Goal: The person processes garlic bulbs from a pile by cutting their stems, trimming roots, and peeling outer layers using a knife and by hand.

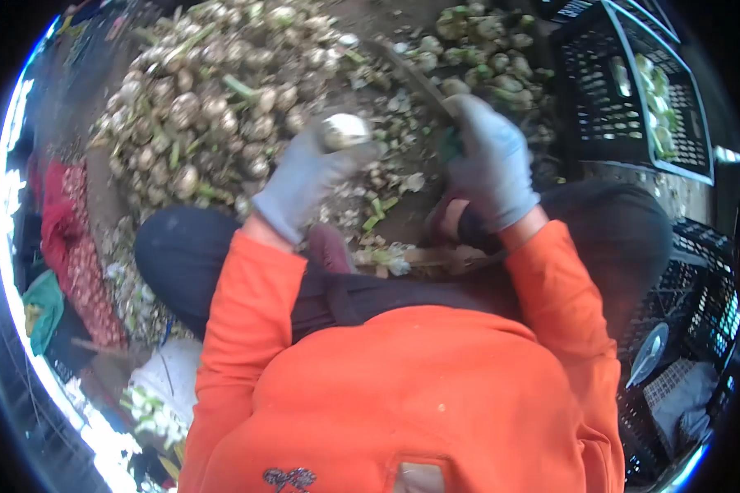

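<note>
In the head view, my left hand (316,168), in a grey glove, is closed around a pale, peeled-looking onion (345,131), whose upper side shows above the fingers. My right hand (493,156), gloved too, grips a knife (415,76). The blade points up and to the left, away from my body; something green, perhaps the handle, shows under the fingers. The hands are apart, and the blade does not touch the onion. Beyond my left hand lies a large heap of onions (222,90), some with green stalks. Peelings and cut stalks (378,209) litter the ground between my feet.
A smaller pile of onions (493,49) lies ahead to the right. Beside it stands a black plastic crate (596,90) with pale green produce inside. More black crates (674,304) are at my right. A red mesh sack (78,255) lies at the left.
</note>
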Demonstrator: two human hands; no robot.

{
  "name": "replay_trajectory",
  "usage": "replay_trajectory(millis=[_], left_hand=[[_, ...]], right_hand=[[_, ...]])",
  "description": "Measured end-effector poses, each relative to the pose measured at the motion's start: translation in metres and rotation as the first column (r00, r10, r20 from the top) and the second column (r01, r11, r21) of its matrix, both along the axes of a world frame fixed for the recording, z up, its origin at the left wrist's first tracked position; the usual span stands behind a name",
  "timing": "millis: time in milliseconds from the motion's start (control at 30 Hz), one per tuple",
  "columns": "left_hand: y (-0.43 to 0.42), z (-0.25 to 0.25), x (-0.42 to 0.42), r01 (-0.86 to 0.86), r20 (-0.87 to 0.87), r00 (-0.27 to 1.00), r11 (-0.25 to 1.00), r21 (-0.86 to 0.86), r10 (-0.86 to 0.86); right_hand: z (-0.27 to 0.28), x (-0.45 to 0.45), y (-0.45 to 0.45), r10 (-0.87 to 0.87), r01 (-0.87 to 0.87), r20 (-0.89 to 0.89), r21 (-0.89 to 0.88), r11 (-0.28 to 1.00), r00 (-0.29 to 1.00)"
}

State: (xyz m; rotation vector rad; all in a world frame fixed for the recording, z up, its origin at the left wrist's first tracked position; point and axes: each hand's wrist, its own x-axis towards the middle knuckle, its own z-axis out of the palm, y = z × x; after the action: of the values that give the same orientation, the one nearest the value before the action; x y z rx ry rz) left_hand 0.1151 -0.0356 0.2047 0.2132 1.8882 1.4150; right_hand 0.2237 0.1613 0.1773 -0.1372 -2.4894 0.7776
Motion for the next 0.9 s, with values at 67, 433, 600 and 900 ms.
replay_trajectory(millis=[67,433,600,900], left_hand=[[0.006,-0.023,-0.01,-0.07,0.105,0.992,0.996,0.054,0.064],[0.044,-0.069,-0.112,-0.063,-0.422,0.905,0.961,-0.271,-0.059],[-0.008,-0.081,-0.167,-0.152,-0.259,0.655,0.212,-0.965,-0.71],[-0.012,-0.126,-0.171,-0.299,-0.212,0.504,0.06,-0.952,-0.837]], right_hand=[[0.01,0.012,-0.007,-0.023,0.035,0.08,-0.161,0.986,0.997],[0.056,0.052,0.022,-0.275,0.221,0.045,-0.721,0.656,0.961],[0.042,0.052,0.026,-0.267,0.242,0.112,-0.815,0.526,0.957],[0.051,0.039,0.02,-0.232,0.368,0.298,-0.852,0.372,0.926]])
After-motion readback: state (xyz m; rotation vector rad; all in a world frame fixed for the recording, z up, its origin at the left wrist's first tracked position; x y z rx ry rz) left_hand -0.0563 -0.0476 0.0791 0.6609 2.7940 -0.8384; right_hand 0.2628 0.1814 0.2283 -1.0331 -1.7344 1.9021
